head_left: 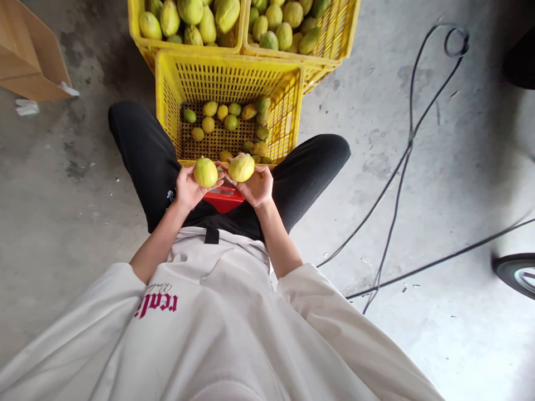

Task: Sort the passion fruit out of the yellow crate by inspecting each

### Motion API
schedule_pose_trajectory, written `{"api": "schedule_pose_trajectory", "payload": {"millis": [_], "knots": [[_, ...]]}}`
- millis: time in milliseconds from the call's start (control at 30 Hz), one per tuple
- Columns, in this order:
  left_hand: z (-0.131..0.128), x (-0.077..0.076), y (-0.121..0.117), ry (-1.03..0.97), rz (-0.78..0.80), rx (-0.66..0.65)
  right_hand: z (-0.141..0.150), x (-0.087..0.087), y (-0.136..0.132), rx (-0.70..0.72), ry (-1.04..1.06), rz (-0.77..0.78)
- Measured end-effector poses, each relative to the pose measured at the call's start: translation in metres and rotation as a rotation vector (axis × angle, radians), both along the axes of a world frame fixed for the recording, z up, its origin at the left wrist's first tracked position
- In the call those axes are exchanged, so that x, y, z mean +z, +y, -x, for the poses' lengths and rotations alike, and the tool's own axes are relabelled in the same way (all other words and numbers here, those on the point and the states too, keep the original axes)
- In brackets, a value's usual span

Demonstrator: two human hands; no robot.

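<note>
My left hand (190, 188) holds a round yellow-green papaya (205, 172), its fingers curled beneath the fruit. A second papaya (241, 167), yellow and slightly longer, rests in the fingers of my right hand (258, 187). The two hands are close together in front of my lap, with their fingertips nearly meeting. Just beyond them, between my knees, stands a yellow plastic crate (229, 60) with slotted walls. Several smaller green and yellow fruits (231, 122) lie on its floor, many along the right side.
Two more yellow crates, a left one (134, 25) and a right one (353, 28), stand behind, filled with papayas. A red plastic seat (225, 201) shows between my legs. At left is a cardboard box (31, 50); black cable (412, 136) and a wheel (518, 274) are at right.
</note>
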State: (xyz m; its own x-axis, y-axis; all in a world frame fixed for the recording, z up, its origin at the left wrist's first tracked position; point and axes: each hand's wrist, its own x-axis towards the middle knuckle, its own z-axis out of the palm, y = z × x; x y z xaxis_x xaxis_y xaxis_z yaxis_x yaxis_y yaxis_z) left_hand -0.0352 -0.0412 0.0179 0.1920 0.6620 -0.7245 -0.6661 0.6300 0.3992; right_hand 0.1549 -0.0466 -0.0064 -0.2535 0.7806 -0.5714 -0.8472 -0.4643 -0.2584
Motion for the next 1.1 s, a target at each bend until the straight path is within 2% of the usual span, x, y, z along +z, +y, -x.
{"api": "schedule_pose_trajectory", "payload": {"millis": [233,433,633,933,1100], "knots": [[-0.001,-0.002,0.001,0.058,0.041,-0.017,-0.005,-0.012,-0.002,-0.016,-0.077,0.057],[0.001,-0.01,-0.003,0.104,-0.04,-0.049,-0.002,-0.01,-0.003,-0.033,-0.153,0.044],[0.002,-0.006,-0.002,0.038,-0.026,-0.076,0.0,-0.012,-0.003,0.008,-0.169,0.008],[-0.001,0.003,0.001,-0.014,0.027,-0.028,-0.003,0.005,-0.001,-0.015,-0.077,-0.02],[-0.003,0.003,0.002,0.006,0.037,-0.039,0.0,0.01,-0.001,-0.011,-0.057,-0.017]]}}
